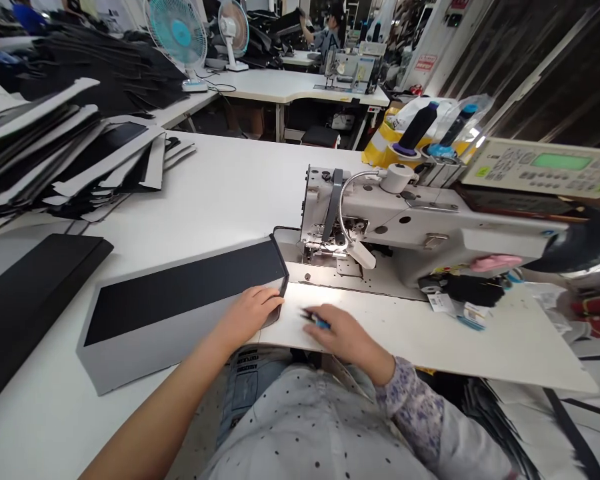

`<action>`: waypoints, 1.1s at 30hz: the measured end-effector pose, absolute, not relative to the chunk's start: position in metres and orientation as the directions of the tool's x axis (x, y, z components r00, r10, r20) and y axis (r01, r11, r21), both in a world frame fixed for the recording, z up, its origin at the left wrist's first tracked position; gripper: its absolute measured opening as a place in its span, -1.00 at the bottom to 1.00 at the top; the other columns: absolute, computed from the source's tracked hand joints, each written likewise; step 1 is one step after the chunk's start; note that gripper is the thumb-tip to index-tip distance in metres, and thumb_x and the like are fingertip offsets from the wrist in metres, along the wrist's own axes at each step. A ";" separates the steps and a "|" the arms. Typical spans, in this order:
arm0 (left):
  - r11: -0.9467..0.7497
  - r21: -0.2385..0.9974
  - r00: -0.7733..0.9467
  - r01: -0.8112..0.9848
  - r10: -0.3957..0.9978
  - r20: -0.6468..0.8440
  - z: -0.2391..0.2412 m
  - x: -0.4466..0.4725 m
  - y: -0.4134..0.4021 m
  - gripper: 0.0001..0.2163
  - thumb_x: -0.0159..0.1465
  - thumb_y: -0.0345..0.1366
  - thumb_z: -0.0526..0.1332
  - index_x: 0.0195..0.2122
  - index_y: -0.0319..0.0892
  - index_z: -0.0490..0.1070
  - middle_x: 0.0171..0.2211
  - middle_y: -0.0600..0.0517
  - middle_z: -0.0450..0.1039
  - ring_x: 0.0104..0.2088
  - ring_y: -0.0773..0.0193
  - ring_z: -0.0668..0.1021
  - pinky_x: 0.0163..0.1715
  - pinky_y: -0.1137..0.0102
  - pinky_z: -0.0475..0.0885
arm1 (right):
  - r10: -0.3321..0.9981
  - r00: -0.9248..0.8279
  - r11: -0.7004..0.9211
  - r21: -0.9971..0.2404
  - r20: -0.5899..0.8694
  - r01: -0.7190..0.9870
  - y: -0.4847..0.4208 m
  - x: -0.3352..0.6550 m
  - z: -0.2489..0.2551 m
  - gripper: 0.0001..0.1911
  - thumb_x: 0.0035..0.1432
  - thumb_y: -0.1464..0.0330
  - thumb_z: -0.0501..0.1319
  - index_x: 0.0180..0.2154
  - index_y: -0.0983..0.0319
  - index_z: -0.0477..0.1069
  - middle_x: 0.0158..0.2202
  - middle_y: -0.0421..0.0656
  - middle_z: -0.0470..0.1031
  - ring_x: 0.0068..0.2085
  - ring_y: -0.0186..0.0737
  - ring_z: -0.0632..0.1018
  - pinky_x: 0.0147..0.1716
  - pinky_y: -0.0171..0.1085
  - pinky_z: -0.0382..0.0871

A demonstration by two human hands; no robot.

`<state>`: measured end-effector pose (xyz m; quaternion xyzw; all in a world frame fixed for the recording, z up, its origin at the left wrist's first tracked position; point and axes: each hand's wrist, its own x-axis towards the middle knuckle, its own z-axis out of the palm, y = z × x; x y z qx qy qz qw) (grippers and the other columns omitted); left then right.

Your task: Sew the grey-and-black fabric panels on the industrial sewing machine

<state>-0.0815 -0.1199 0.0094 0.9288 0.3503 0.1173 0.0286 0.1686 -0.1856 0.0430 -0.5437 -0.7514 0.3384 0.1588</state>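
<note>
A long grey panel with a black strip (180,283) lies on the white table, its right end bound in black. My left hand (253,312) grips that end, the fingers curled at its dark edge. Just to the right, my right hand (343,333) is closed around small blue-handled thread snips (321,323), whose dark tips point left towards the panel; they are slightly blurred. Beyond both hands stands a sewing machine (380,207), its needle area lit by a small lamp. A thin black cord or binding runs from the panel's corner to the machine.
Stacked grey and black pieces (105,160) fill the left back, with another black panel (35,300) in front. Dark thread cones (417,130) and a control box (545,163) rise behind the machine. Two fans (180,33) and a co-worker (327,37) are farther back.
</note>
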 end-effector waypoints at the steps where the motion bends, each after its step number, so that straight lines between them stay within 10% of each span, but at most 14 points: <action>1: -0.762 0.137 0.733 0.633 0.647 0.212 0.009 -0.081 -0.119 -0.71 0.29 -0.49 0.08 -0.04 -0.08 0.43 0.02 -0.07 0.44 0.00 0.14 0.46 0.02 0.20 0.39 | 0.953 -0.274 0.135 -0.630 -0.128 0.765 -0.175 0.170 0.041 -0.56 0.30 0.18 0.05 0.14 0.18 0.33 -0.09 -0.06 0.47 -0.13 -0.18 0.49 -0.18 -0.28 0.32; 6: -0.753 0.200 0.712 0.627 0.658 0.244 0.009 -0.084 -0.117 -0.74 0.33 -0.42 0.04 -0.06 -0.06 0.45 0.02 -0.02 0.48 -0.02 0.20 0.51 -0.02 0.26 0.44 | 0.986 -0.146 0.073 -0.572 -0.083 0.817 -0.135 0.164 0.028 -0.55 0.27 0.28 0.06 0.16 0.21 0.28 -0.19 -0.06 0.44 -0.22 -0.18 0.48 -0.24 -0.27 0.31; 10: -0.605 0.423 0.508 0.674 0.796 0.328 0.016 -0.093 -0.117 -0.67 0.34 -0.45 -0.07 -0.06 -0.07 0.44 0.01 0.01 0.50 -0.01 0.26 0.53 0.03 0.27 0.44 | 0.967 -0.122 -0.178 -0.932 -0.226 0.317 -0.110 0.147 0.020 -0.58 0.21 0.22 0.12 0.07 0.19 0.32 -0.50 -0.29 0.30 -0.48 -0.35 0.35 -0.43 -0.34 0.26; 14: -0.491 0.619 0.322 0.613 0.870 0.372 0.027 -0.096 -0.115 -0.67 0.30 -0.47 -0.07 -0.09 -0.09 0.43 -0.03 0.02 0.52 0.00 0.29 0.53 0.07 0.25 0.42 | 0.855 -0.435 -0.360 -0.926 -0.282 -0.108 -0.090 0.115 0.019 -0.45 0.03 0.06 0.28 -0.01 0.18 0.29 -0.65 -0.46 0.00 -0.64 -0.46 0.09 -0.63 -0.41 0.05; 21: -0.358 0.800 0.107 0.482 0.930 0.352 0.045 -0.096 -0.110 -0.83 0.28 -0.31 0.11 -0.16 -0.14 0.46 -0.09 -0.02 0.55 -0.08 0.21 0.57 -0.04 0.25 0.49 | 0.872 -0.454 -0.216 -0.976 -0.183 -0.020 -0.101 0.111 0.041 -0.58 0.05 0.00 0.25 -0.37 0.23 0.35 -0.55 -0.30 0.30 -0.59 -0.46 0.21 -0.59 -0.39 0.07; 28: -0.529 0.682 0.358 0.505 0.847 0.392 0.031 -0.098 -0.130 -0.73 0.31 -0.46 0.02 -0.13 -0.09 0.46 -0.09 0.03 0.56 -0.09 0.29 0.58 -0.02 0.31 0.47 | 0.971 -0.183 -0.003 -0.775 -0.153 0.632 -0.126 0.179 0.052 -0.66 0.08 0.07 0.23 -0.28 0.19 0.52 -0.36 -0.13 0.51 -0.33 -0.20 0.47 -0.34 -0.27 0.26; 33: -0.625 0.594 0.463 0.506 0.778 0.425 0.023 -0.097 -0.143 -0.70 0.30 -0.53 0.01 -0.10 -0.09 0.42 -0.07 0.04 0.55 -0.07 0.34 0.56 -0.06 0.37 0.48 | 0.922 -0.294 -0.135 -0.923 -0.250 0.361 -0.119 0.150 0.041 -0.63 0.04 0.07 0.27 -0.23 0.21 0.51 -0.29 -0.16 0.51 -0.30 -0.25 0.47 -0.28 -0.29 0.29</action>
